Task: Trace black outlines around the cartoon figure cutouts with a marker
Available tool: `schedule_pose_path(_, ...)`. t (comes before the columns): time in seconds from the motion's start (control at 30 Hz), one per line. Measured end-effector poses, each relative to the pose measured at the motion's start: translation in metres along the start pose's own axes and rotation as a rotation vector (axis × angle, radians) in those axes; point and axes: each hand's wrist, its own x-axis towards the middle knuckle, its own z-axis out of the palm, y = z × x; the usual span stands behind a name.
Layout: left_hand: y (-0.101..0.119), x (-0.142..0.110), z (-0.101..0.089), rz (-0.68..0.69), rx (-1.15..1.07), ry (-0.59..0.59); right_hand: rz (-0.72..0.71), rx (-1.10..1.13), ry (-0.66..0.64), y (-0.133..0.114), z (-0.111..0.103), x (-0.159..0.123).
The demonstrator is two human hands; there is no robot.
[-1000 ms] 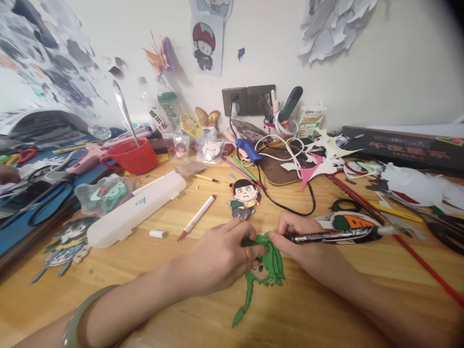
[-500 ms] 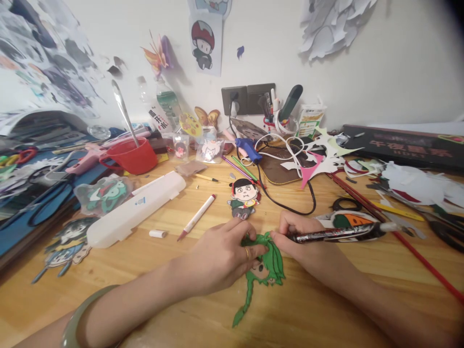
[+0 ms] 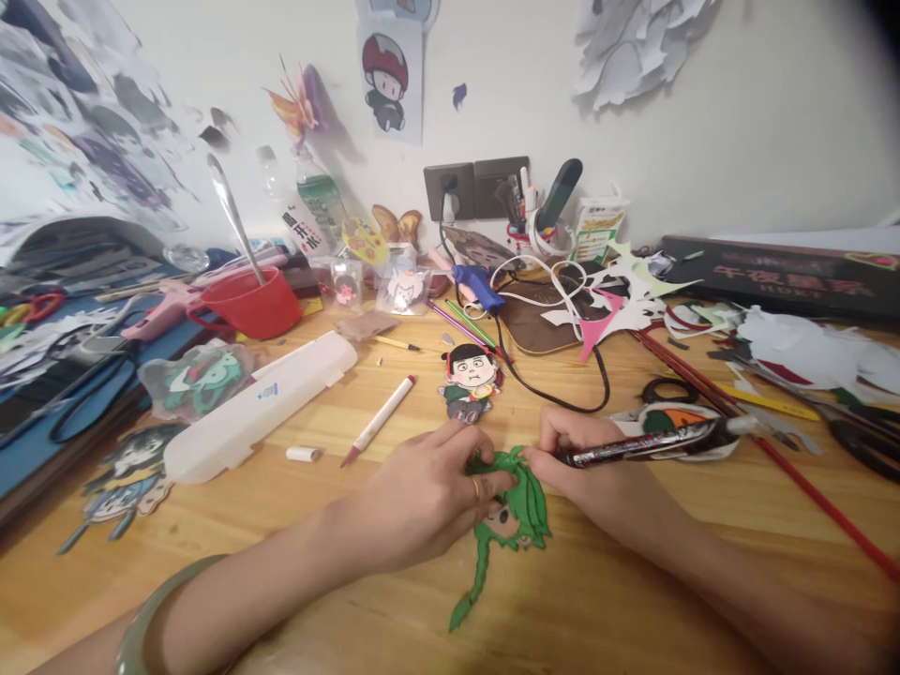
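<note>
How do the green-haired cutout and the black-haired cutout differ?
The green-haired cutout lies partly hidden under the left hand; the black-haired cutout shows nearly whole. The green-haired cutout trails a long braid; the black-haired cutout shows a clothed body. Both are cartoon figures.

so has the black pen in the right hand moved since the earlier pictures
Yes, slightly: the back end of the black pen has shifted up and left in the picture, judged against the yellow strip.

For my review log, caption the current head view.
Over a cluttered wooden table, left hand on a green-haired cutout, right hand at its edge with a dark pen.
</note>
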Motion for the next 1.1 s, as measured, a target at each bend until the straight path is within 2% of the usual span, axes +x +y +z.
schedule_pose_path(1.1, -0.0011, -0.0009, 0.0012, 0.026, 0.013, 0.038, -0.010, 0.060, 0.017, 0.0050, 0.0020, -0.0014)
